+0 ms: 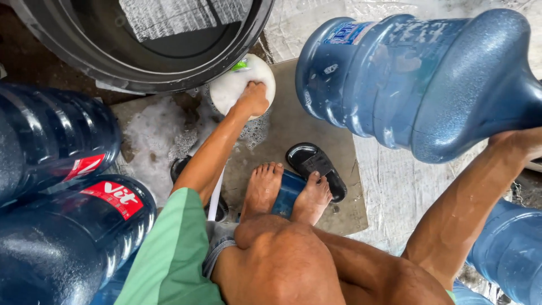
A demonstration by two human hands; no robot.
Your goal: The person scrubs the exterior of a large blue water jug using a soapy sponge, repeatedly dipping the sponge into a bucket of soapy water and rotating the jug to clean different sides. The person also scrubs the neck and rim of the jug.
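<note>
On the wet floor (pixel 395 186) in front of the seated person, the left hand (pixel 253 97) is pressed down, fingers curled, into a small white bowl of suds (pixel 231 90) beside the rim of a big black tub (pixel 141 68); it seems to close on something in the foam, perhaps a sponge with a green edge (pixel 241 65), but the lather covers it and I cannot tell how firm the grip is. The right hand (pixel 519 141) is out at the picture's edge, holding up a large blue water jug (pixel 418 85) by its neck end, the jug tilted on its side in the air above the floor; the fingers themselves are cut off, so their spread is not visible. The jug's skin looks wet, with faint foam streaks, yet no scrubbing touches it just now, so I would judge the washing to be partway, with soap being taken up and the jug waiting. Two dark blue jugs (pixel 56 186) with red labels lie at the left, and another pale blue one (pixel 508 248) sits low at the right, partly out of view; whether these are washed I cannot say. Bare feet (pixel 285 192) rest on a blue thing between black sandals (pixel 316 166), mostly hidden.
</note>
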